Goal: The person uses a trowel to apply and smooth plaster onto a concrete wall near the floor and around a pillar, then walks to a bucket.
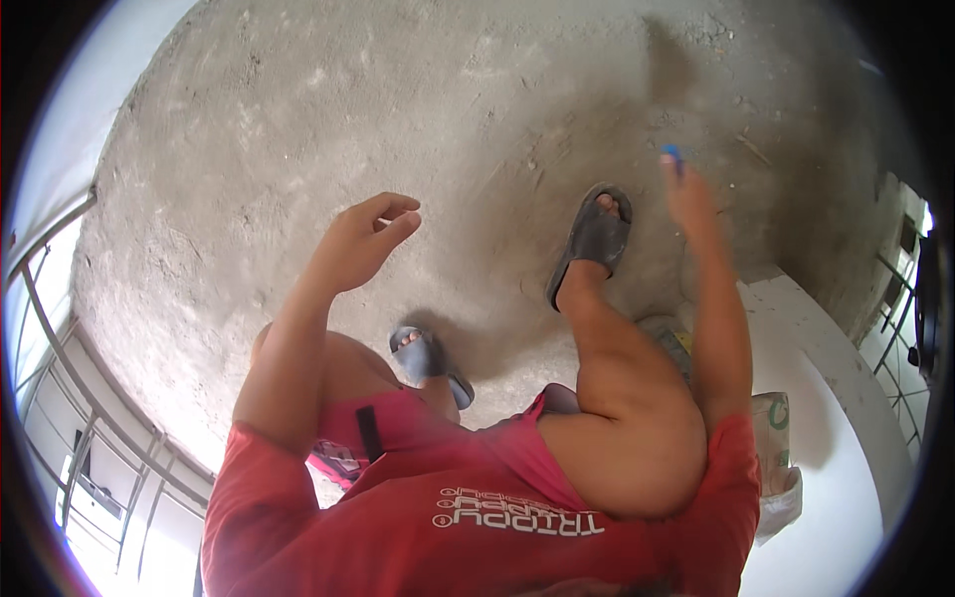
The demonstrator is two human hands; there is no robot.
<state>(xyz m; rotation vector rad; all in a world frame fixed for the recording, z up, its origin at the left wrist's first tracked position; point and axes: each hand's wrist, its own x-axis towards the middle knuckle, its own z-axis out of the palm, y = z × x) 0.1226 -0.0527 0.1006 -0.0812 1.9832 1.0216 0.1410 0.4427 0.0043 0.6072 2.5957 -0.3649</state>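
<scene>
Above the bare concrete floor (298,109), my left hand (364,239) hangs with its fingers loosely bent and its thumb apart from them. Nothing shows in it. My right hand (688,197) reaches farther out on the right, smeared by motion. It is closed around a small blue object (671,152) whose tip sticks out past the fingers. Its kind is too blurred to make out, and the rest is hidden in the hand.
My feet in dark slide sandals (600,237) stand on the floor. A white ledge (796,328) runs along the right, with a bag (774,438) beside my right arm. Metal railings (95,418) curve along the left. Bits of debris (751,147) lie at the far right.
</scene>
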